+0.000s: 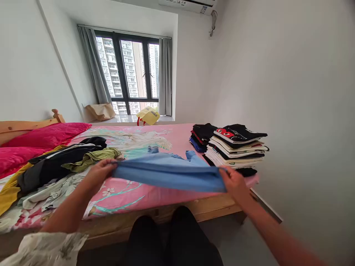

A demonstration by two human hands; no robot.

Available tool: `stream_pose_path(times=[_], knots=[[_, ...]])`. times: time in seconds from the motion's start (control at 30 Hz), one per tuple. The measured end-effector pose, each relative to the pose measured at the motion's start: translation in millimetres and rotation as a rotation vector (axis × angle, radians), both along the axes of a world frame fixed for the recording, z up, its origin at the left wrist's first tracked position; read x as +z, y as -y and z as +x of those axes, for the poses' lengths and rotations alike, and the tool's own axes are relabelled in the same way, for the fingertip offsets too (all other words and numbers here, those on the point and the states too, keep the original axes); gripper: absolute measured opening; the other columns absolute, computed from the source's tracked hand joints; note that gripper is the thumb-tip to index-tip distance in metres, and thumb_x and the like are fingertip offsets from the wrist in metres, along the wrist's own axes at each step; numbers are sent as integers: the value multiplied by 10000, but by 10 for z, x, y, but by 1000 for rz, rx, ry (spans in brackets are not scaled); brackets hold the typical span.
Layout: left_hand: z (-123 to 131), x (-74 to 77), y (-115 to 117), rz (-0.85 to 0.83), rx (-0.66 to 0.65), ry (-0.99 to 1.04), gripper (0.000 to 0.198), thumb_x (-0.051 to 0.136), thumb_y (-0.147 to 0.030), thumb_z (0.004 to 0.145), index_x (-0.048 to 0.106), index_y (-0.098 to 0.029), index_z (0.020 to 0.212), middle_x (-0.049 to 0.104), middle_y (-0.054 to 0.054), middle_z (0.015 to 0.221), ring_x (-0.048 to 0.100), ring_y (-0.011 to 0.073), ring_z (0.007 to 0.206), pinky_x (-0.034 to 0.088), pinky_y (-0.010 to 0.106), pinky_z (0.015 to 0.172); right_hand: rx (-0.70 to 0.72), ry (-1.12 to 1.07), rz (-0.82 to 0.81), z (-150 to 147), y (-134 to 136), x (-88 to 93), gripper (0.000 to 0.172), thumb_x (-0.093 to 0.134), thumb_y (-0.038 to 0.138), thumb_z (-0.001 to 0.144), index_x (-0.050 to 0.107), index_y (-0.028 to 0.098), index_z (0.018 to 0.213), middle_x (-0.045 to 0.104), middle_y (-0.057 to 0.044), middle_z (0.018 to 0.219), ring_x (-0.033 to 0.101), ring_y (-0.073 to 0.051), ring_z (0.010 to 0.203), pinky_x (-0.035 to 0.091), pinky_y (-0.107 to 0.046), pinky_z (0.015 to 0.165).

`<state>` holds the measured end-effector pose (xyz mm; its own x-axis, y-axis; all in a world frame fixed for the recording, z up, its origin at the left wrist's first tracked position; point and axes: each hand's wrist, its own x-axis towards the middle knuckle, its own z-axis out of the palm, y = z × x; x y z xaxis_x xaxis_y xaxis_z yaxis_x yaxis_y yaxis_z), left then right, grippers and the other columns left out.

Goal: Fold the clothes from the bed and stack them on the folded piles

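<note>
Left hand [100, 170] and right hand [234, 181]: each grip pinches one end of the blue shirt [169, 171], fingers closed on the cloth. The shirt is stretched between them above the bed's [210, 207] near edge, its far part lying on the sheet. Held wide, I judge, to keep it flat. Folded stack [235, 147] at the bed's right side, loose heap [61, 162] on its left. Fingertips hidden under cloth. Sleeves hard to make out.
</note>
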<state>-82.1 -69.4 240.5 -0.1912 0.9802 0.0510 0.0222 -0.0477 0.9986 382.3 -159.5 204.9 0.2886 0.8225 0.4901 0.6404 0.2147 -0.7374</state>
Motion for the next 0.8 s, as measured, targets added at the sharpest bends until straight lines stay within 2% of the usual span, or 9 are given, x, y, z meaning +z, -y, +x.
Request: stream_pose_path(times=[0.1,0.17,0.23,0.3,0.4,0.5,0.67,0.73,0.8], knots=[[-432,-1058,258,-226,31,63,415,811,-261,454,557,-170,768,572,-65,557,532,108,496,430,219,503,190,-113,-167,-405,342,-1094,428,454,521,839,690,174,925,700,-72,841,637,-228,789,473,-289,739],[-691,-1672,466,-352,85,47,369,789,-275,447,575,-179,731,532,-66,496,486,106,423,363,205,415,213,-195,-255,-649,576,-1628,460,451,570,828,696,184,881,706,-71,834,648,-232,790,483,-280,729],[-886,-2119,667,-427,156,35,362,761,-280,449,601,-178,758,585,-35,551,521,125,462,401,223,440,263,-233,-334,-846,784,-1929,477,434,578,839,697,185,893,701,-64,808,643,-221,765,481,-268,716],[-977,-2369,825,-433,220,27,406,734,-299,466,614,-179,835,610,-22,599,532,133,501,427,233,469,296,-254,-393,-986,932,-2032,487,423,576,846,698,179,909,691,-58,779,631,-210,740,472,-258,694],[-822,-2436,1010,-417,412,-46,439,695,-345,480,595,-179,874,633,11,675,586,186,619,473,279,530,286,-283,-436,-1104,1034,-1987,485,452,585,819,700,171,864,662,-41,704,598,-195,666,449,-252,638],[-256,-2310,1275,-301,481,-221,446,692,-447,511,579,-181,851,652,43,729,635,256,755,525,355,658,288,-339,-440,-1171,1044,-1843,454,499,600,779,691,189,796,633,-20,666,569,-188,631,433,-256,608],[1014,-2095,1789,115,-278,-493,609,746,-396,585,593,-233,1151,635,102,1195,583,295,1111,501,410,918,443,-388,-473,-1322,1001,-1483,409,499,557,813,682,193,843,616,-13,679,548,-177,644,431,-262,619],[1348,-2070,1866,265,-412,-551,604,751,-301,574,601,-229,1155,641,111,1192,589,291,1112,501,398,934,497,-336,-447,-1382,983,-1367,372,502,510,833,680,185,865,614,-15,689,531,-162,637,416,-254,614],[1529,-2086,1877,330,-357,-578,542,703,-215,589,610,-210,1123,669,110,1124,619,280,1058,529,382,895,500,-287,-409,-1415,970,-1304,322,507,461,842,673,189,891,598,-7,677,509,-147,617,393,-245,595]])
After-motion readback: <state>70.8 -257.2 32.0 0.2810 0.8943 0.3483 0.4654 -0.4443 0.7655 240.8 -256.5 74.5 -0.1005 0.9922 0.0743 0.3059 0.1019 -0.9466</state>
